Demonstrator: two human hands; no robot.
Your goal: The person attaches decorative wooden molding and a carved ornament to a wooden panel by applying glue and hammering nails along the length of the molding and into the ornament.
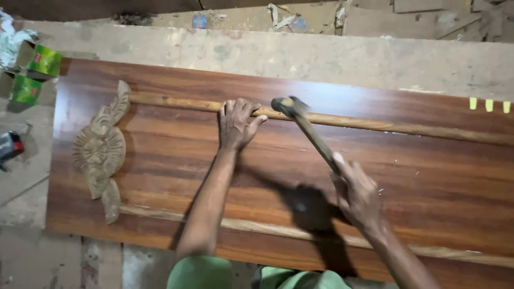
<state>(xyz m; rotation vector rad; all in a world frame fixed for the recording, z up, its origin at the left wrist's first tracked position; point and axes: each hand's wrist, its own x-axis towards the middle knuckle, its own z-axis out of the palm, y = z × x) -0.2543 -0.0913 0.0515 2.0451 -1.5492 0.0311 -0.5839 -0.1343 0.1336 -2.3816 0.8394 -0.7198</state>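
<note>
Wooden moulding strip point(176, 102), pale and rounded, lies under the fingers point(243, 108) of the left hand point(235, 124); they spread flat and curl over its top, pressing it down on the reddish-brown panel point(417, 176) without closing around it. The right hand point(357, 194) wraps its fingers point(342, 167) tight around the wooden handle of a hammer point(308, 128), whose metal head sits just beside the left fingertips, right at the strip.

The strip runs the length of the panel near its far edge, from a carved wooden ornament point(101, 151) at the left end off to the right. A second pale strip point(267, 229) follows the near edge, touching the ornament's lower tip. Between the two strips the panel is bare, glossy veneer, crossed only by the forearms and their shadows.

The panel rests on a dusty, pale counter point(332, 56), which shows as a broad band beyond the far edge. Left of the panel sit two green boxes point(37, 69) and a small red-and-black tool point(10, 147), well apart from the hands. Three small yellow tabs point(488, 105) stand near the right far corner. Scraps and debris litter the floor point(375, 16) beyond the counter.
</note>
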